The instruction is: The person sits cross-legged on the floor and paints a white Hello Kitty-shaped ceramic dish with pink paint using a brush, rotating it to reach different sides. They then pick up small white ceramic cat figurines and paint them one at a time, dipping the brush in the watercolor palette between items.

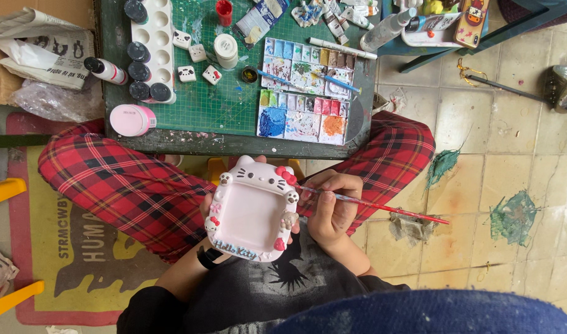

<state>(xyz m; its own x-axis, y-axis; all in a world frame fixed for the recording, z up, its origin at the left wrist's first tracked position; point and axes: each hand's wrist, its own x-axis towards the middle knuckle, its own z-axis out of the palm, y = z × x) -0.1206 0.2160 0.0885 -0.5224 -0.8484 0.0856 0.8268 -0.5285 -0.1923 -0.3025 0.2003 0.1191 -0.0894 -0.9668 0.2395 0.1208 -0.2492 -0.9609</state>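
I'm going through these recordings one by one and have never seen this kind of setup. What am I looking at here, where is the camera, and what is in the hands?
There is no machine here: a person works with two bare hands, and the single picture comes from a camera worn on their head, looking down at their lap. They sit cross-legged in red plaid trousers on a tiled floor.

The left hand holds up a pink cat-shaped frame from behind. The right hand grips a thin red paintbrush whose tip meets the frame's red bow.

In front stands a low table with a green cutting mat. On it lie two paint palettes with brushes across them, a white mixing tray, small paint bottles, a pink jar and squeezed paint tubes.
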